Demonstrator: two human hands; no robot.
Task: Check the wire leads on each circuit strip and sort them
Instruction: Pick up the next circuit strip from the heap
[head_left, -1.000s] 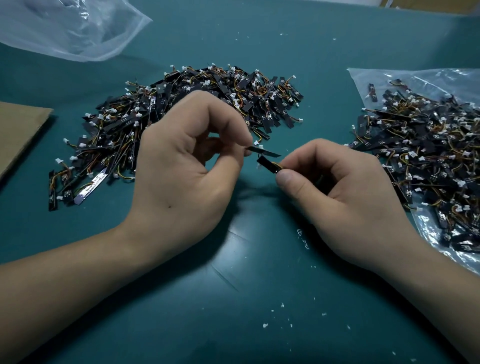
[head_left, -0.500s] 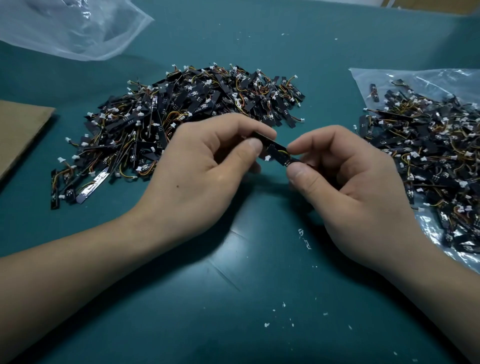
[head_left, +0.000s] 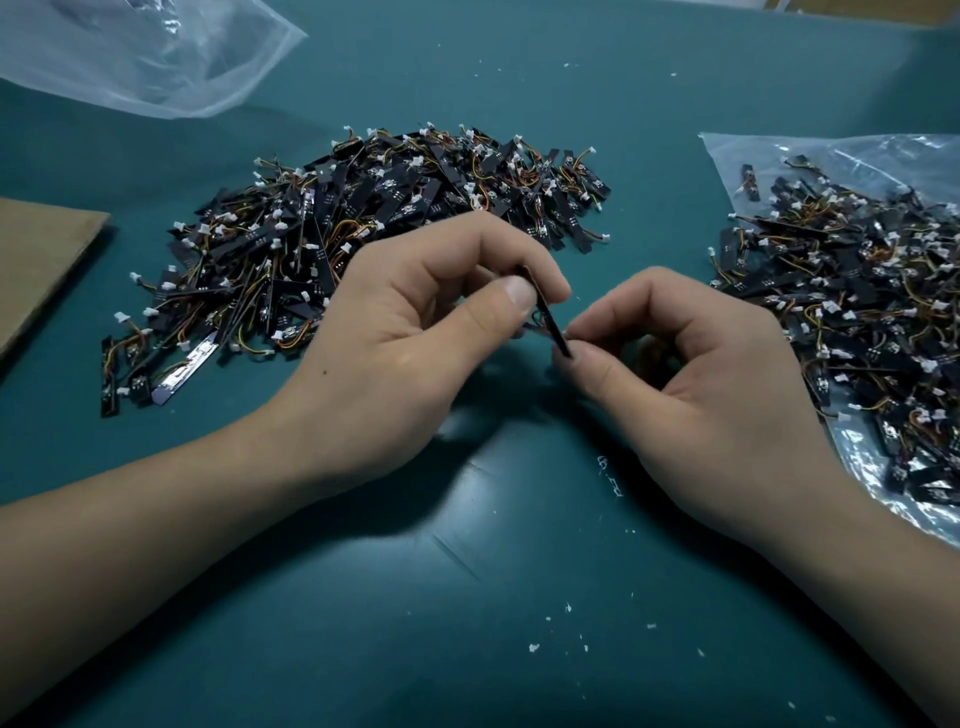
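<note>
Both hands are over the middle of the teal table (head_left: 467, 597), sharing one black circuit strip (head_left: 551, 323) held in the air between them. The left hand (head_left: 415, 338) pinches its upper end between thumb and forefinger. The right hand (head_left: 701, 379) pinches the lower end the same way, its other fingers curled in toward the palm.

Half a second ago the strip lay at a shallower slant with more of its flat face showing. Now it stands steeper and is seen almost edge-on, running from the left thumb down to the right thumb tip. The left thumb has slid up over the strip's top end, and the two hands sit slightly closer together. A bit of thin wire lead (head_left: 531, 326) shows just beside the strip under the left thumb; its condition is too small to make out.

The heaps have not shifted. A big loose pile of strips (head_left: 389, 218), with orange and yellow leads and white connectors, lies on the table beyond the left hand. A second pile (head_left: 857, 322) lies on a clear plastic bag (head_left: 779, 156) to the right. Another clear bag (head_left: 145, 57) lies crumpled at the far left corner, a piece of brown cardboard (head_left: 41, 260) is at the left edge, and white specks (head_left: 534, 647) dot the near table.
</note>
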